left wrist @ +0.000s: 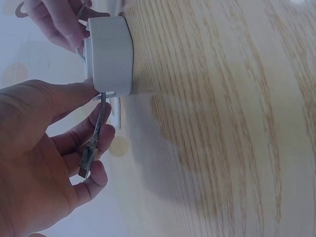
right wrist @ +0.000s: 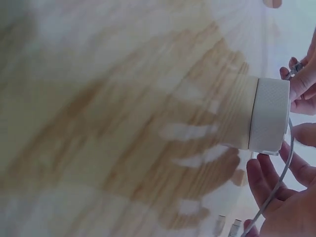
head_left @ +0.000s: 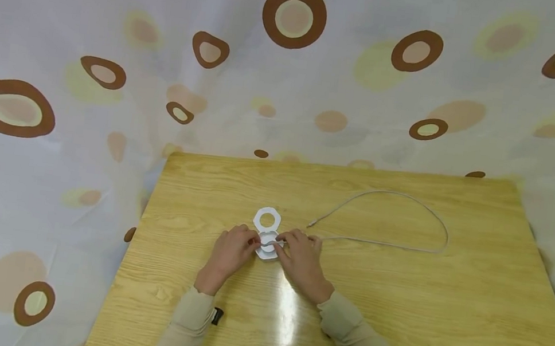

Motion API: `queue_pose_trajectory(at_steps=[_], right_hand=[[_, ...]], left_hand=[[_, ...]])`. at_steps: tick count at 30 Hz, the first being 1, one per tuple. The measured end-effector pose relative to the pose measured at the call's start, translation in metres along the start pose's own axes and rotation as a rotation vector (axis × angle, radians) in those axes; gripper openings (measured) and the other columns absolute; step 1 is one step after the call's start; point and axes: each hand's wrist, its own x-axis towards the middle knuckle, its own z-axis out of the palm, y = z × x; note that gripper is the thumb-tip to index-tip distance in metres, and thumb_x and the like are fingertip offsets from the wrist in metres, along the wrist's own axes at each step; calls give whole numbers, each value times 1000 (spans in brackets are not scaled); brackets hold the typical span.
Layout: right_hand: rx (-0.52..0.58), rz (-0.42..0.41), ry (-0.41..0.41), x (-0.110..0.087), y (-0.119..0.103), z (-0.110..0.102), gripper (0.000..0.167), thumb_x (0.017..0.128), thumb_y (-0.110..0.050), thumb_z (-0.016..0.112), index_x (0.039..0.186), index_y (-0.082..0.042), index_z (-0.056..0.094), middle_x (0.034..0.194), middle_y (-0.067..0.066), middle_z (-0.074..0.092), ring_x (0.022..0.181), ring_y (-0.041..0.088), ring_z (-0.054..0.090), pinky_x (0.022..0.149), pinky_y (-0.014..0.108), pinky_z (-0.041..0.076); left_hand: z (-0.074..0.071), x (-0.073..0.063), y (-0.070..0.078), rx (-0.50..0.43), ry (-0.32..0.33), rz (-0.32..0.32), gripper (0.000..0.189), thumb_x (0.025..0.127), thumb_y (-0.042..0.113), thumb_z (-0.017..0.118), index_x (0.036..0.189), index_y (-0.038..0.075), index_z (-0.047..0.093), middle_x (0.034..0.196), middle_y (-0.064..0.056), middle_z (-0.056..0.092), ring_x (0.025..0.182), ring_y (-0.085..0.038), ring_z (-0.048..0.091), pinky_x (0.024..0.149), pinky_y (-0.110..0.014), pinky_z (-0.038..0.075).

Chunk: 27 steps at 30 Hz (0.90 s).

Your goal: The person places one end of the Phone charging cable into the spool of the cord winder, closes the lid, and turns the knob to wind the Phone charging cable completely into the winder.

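Note:
A white hexagonal case (head_left: 267, 256) lies on the table, its hinged lid (head_left: 258, 217) with a round hole swung up to the far side. A thin pale charging cable (head_left: 388, 244) crosses the case's round inside. At the left edge my left hand (head_left: 233, 250) pinches the cable, thumb against the case wall (left wrist: 112, 59). A short end with a metal connector (left wrist: 89, 159) hangs past its fingers. My right hand (head_left: 302, 261) holds the cable between thumb and fingers at the right edge, the long part (right wrist: 276, 190) running back over that hand.
The cable's loose loop spreads over the wooden table (head_left: 448, 309) on the right, its other plug (head_left: 311, 223) lying close beyond my right hand. A patterned sheet (head_left: 336, 76) rises behind the table and at both sides. A small black piece (head_left: 217, 316) shows beside the left cuff.

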Motion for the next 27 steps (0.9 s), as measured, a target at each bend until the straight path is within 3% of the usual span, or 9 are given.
queue_pose_trajectory(at_steps=[9,21,27], right_hand=[[105,120,-49,4,1,-1,13,100,-28,74,106,-17,76,112,4,76,100,22,68,110,63,26],[26,149,-46,11,-6,-6,15,98,-29,75,95,-14,76,99,2,78,90,20,69,110,64,30],[79,178,-87,13,-2,-4,16,99,-30,72,94,-14,74,99,2,77,93,22,70,108,64,27]], left_hand=[[-1,0,1,-17,-24,-17,7,97,21,77,95,14,79,88,-2,69,78,-17,60,70,-35,47],[-1,1,0,-8,-26,-15,6,97,21,77,96,15,79,87,0,69,80,-18,64,72,-37,50],[2,0,0,-10,-39,-15,7,98,22,75,97,16,79,87,1,70,80,-17,63,73,-36,49]])
